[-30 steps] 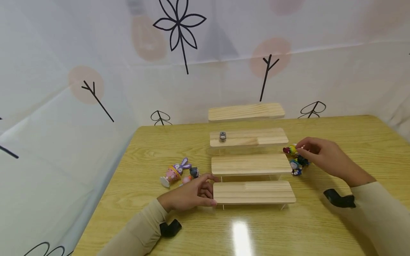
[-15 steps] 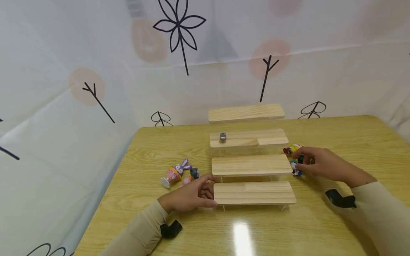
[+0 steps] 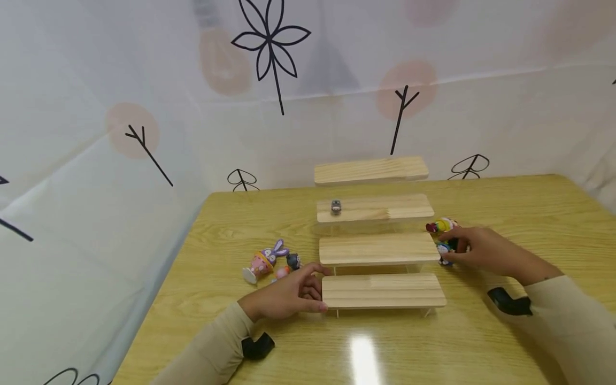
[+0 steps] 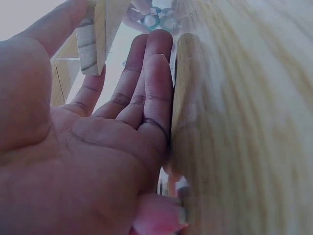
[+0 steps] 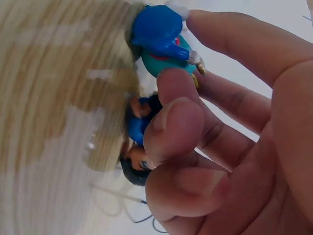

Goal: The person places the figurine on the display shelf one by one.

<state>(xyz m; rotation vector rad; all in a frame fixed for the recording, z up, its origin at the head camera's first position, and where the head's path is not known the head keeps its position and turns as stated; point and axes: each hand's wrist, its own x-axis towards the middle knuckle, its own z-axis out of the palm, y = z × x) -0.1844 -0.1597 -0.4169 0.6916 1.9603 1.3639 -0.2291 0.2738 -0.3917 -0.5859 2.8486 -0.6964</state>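
My left hand point(image 3: 284, 294) grips the left end of the lowest wooden board of a tiered display shelf point(image 3: 385, 291), thumb at its front edge. In the left wrist view the board's end point(image 4: 89, 46) sits between thumb and index finger; the other fingers lie along the tabletop. Right of the shelf, my right hand point(image 3: 491, 248) pinches a small blue-and-green figurine point(image 5: 156, 29) with thumb and fingertips, close to the table. A dark-haired figurine point(image 5: 137, 122) lies beside it, partly hidden by my fingers. A yellow-and-red figurine point(image 3: 444, 224) lies just behind my hand.
A small grey figurine point(image 3: 336, 207) stands on the second board from the top point(image 3: 375, 207). Left of the shelf lie a purple-eared bunny figurine point(image 3: 264, 260), a dark grey figurine point(image 3: 293, 261) and a pinkish one point(image 3: 281, 272). A printed cloth point(image 3: 337, 123) hangs behind the table.
My right hand has come down and nearer from the yellow-and-red figurine to the blue one and closed its fingers on it. The left hand has kept its place on the lowest board.
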